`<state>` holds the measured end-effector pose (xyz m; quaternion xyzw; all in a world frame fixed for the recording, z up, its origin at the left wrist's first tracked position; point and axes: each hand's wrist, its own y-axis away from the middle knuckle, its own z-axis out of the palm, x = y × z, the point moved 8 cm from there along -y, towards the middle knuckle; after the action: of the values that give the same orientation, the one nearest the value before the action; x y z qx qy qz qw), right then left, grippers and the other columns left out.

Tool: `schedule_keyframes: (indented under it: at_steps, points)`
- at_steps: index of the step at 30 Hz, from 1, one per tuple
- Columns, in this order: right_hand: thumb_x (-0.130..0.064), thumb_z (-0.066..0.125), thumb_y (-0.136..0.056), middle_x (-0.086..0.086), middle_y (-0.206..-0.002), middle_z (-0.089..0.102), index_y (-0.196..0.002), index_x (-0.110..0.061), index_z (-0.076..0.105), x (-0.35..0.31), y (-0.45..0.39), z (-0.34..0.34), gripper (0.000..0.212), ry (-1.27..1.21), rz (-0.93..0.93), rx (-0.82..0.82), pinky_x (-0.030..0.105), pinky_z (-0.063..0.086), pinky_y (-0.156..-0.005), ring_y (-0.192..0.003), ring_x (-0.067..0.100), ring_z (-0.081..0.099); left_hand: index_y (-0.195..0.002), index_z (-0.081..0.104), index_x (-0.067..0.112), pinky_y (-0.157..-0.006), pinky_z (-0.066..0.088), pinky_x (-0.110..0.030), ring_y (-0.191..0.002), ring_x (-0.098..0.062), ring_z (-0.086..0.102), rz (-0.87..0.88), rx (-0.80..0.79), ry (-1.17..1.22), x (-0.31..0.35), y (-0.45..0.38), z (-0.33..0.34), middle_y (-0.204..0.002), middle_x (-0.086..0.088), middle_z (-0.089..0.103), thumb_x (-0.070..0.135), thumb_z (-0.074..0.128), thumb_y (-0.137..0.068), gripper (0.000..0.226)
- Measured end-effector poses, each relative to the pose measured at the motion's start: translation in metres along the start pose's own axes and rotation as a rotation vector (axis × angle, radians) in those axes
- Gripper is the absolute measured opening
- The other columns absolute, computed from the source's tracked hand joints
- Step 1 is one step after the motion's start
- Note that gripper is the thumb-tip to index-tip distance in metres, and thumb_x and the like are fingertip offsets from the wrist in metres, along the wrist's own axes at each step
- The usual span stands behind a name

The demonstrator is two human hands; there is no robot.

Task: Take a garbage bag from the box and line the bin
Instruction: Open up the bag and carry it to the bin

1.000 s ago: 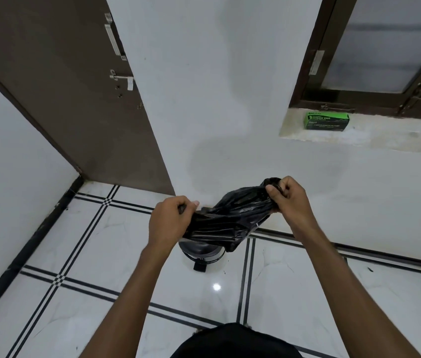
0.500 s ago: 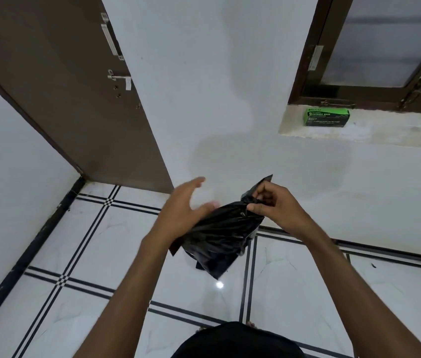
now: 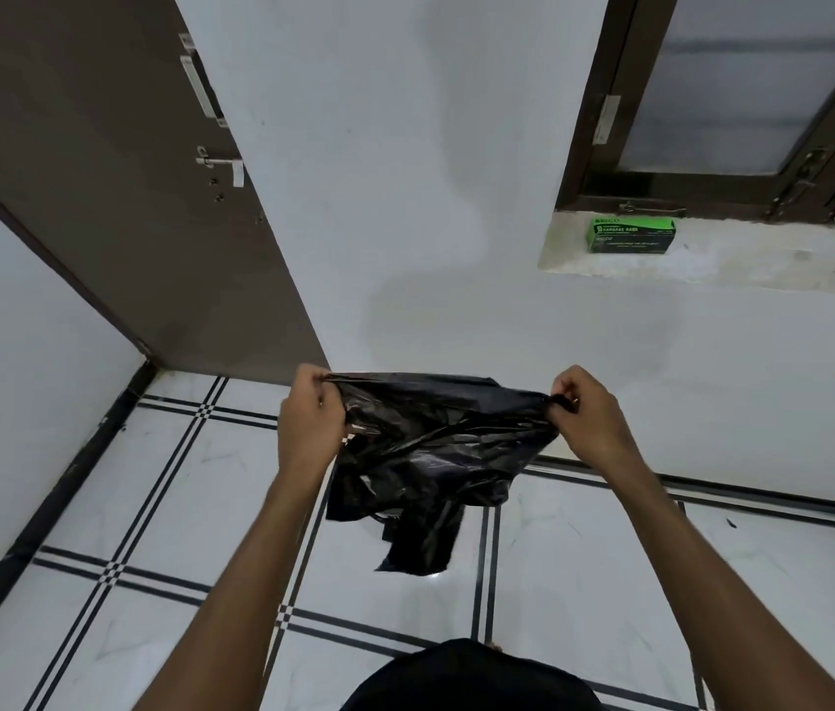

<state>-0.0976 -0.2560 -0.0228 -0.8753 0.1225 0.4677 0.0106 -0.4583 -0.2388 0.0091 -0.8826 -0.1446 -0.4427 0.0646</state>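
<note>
A crumpled black garbage bag (image 3: 431, 449) hangs stretched between my two hands above the tiled floor. My left hand (image 3: 310, 420) pinches the bag's upper left edge. My right hand (image 3: 587, 420) pinches its upper right edge. The bag's lower part droops down in loose folds. The green garbage bag box (image 3: 631, 236) stands on the window ledge at the upper right. The bin is hidden behind the bag.
A brown door (image 3: 113, 187) with a latch stands at the left. A white wall (image 3: 431, 171) faces me, with a dark-framed window (image 3: 743, 94) above the ledge. The floor (image 3: 159, 505) is white tile with black lines.
My left hand, open half a second ago, has taken hold of the bag's edge. Both hands have moved apart and pulled the bag wide. The bin, visible a second ago, is covered.
</note>
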Motion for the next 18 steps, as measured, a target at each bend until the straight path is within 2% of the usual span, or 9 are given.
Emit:
schedule_keyframes:
  at_steps: [4, 6, 8, 11, 14, 16, 18]
  points:
    - [-0.015, 0.065, -0.087, 0.002, -0.076, 0.059, -0.078, -0.021, 0.047, 0.004, 0.0, 0.0, 0.021, 0.103, 0.012, 0.041, 0.034, 0.041, -0.06, -0.062, 0.02, 0.046, -0.095, 0.055, 0.023, -0.062, 0.045, -0.035, -0.075, -0.027, 0.064, -0.066, 0.028, 0.032, -0.007, -0.001, -0.001, -0.081, -0.005, 0.068, 0.022, 0.04, -0.095, 0.015]
    - [-0.006, 0.057, -0.085, 0.002, -0.074, 0.059, -0.08, -0.021, 0.045, 0.003, 0.001, -0.002, 0.02, 0.165, 0.015, 0.089, 0.037, 0.044, -0.059, -0.061, 0.022, 0.047, -0.096, 0.059, 0.022, -0.061, 0.039, -0.032, -0.074, -0.021, 0.062, -0.044, 0.038, -0.035, -0.004, 0.002, -0.001, -0.08, 0.0, 0.067, 0.021, 0.043, -0.095, 0.016]
    - [0.005, 0.049, -0.079, -0.001, -0.078, 0.059, -0.082, -0.023, 0.042, -0.001, 0.002, -0.008, 0.029, 0.228, -0.011, 0.139, 0.039, 0.046, -0.06, -0.063, 0.025, 0.049, -0.093, 0.06, 0.021, -0.061, 0.04, -0.031, -0.072, -0.017, 0.06, -0.048, 0.032, -0.03, -0.005, 0.002, -0.002, -0.078, 0.003, 0.065, 0.019, 0.045, -0.094, 0.016]
    - [0.008, 0.043, -0.07, -0.003, -0.08, 0.06, -0.083, -0.025, 0.039, -0.01, 0.005, -0.005, 0.036, 0.315, -0.173, 0.101, 0.04, 0.047, -0.062, -0.068, 0.029, 0.052, -0.091, 0.059, 0.016, -0.064, 0.044, -0.031, -0.072, -0.018, 0.057, -0.232, -0.048, 0.267, -0.023, -0.003, 0.005, -0.084, -0.004, 0.065, 0.014, 0.044, -0.095, 0.015]
    - [0.006, 0.045, -0.067, -0.003, -0.08, 0.057, -0.084, -0.023, 0.039, -0.019, 0.015, 0.01, 0.034, 0.416, -0.376, 0.012, 0.037, 0.047, -0.063, -0.069, 0.029, 0.049, -0.107, 0.062, 0.008, -0.062, 0.052, -0.027, -0.075, -0.02, 0.061, -0.505, -0.14, 0.612, -0.041, 0.0, 0.023, -0.095, -0.014, 0.066, 0.005, 0.043, -0.096, 0.022]
    - [0.007, 0.045, -0.063, -0.004, -0.075, 0.051, -0.081, -0.022, 0.041, -0.022, 0.019, 0.015, 0.035, 0.434, -0.477, -0.03, 0.032, 0.042, -0.059, -0.066, 0.024, 0.043, -0.113, 0.063, 0.003, -0.063, 0.058, -0.028, -0.079, -0.025, 0.066, -0.568, -0.187, 0.764, -0.045, -0.001, 0.029, -0.102, -0.018, 0.068, 0.002, 0.044, -0.096, 0.026]
    - [0.007, 0.043, -0.057, -0.007, -0.072, 0.049, -0.076, -0.023, 0.042, -0.02, 0.018, 0.015, 0.035, 0.417, -0.506, -0.078, 0.028, 0.037, -0.057, -0.065, 0.018, 0.042, -0.104, 0.066, 0.007, -0.068, 0.056, -0.029, -0.085, -0.026, 0.066, -0.5, -0.243, 0.71, -0.044, -0.007, 0.024, -0.099, -0.015, 0.07, 0.007, 0.048, -0.098, 0.018]
